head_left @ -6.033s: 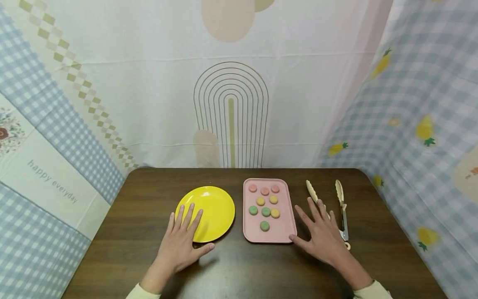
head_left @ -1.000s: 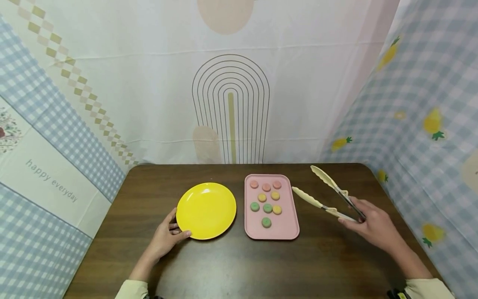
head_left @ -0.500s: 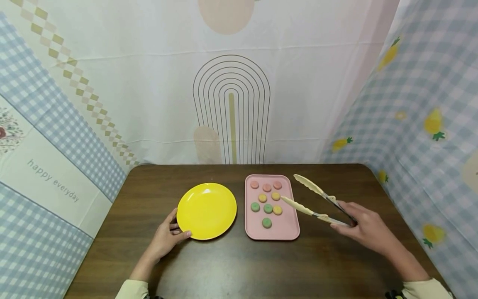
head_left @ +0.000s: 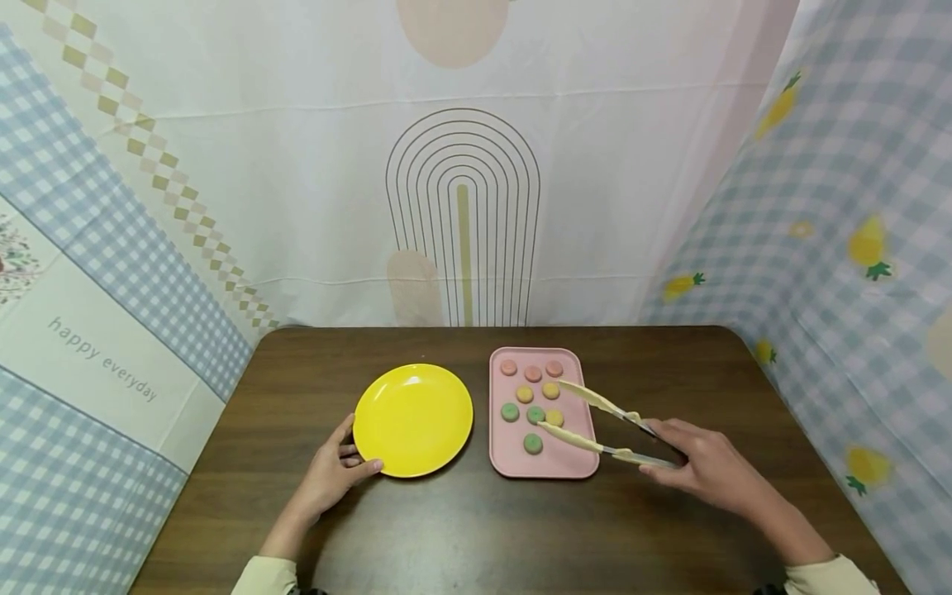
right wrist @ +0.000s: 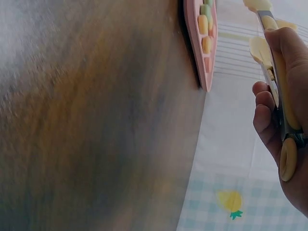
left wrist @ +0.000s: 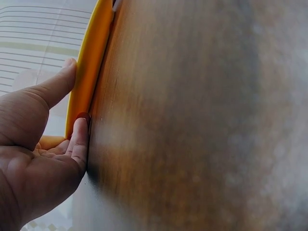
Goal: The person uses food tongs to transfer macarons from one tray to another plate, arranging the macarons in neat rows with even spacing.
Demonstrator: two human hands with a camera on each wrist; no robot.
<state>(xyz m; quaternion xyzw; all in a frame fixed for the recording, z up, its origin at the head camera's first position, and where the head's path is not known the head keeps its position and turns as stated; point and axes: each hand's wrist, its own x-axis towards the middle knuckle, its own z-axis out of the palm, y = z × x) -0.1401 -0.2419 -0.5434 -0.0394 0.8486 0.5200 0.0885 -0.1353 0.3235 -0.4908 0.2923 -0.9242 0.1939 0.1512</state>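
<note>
Tongs (head_left: 571, 439) just came in over the tray (head_left: 513, 459), tips spread, nothing pinched, right hand (head_left: 702, 464) gripping them, so the cookies (head_left: 532, 444) on that tray look within reach now. Left hand (head_left: 335, 475) still pinches the plate (head_left: 415, 421) by its rim, left of the tray.

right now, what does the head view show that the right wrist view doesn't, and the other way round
Only the head view shows the yellow plate, the left hand gripping its rim, and the "happy everyday" lettering. Only the right wrist view shows the pale ring at the handle end of the tongs. Both show the right hand holding the tongs, the pink tray bearing small coloured pieces, and the wooden table.
</note>
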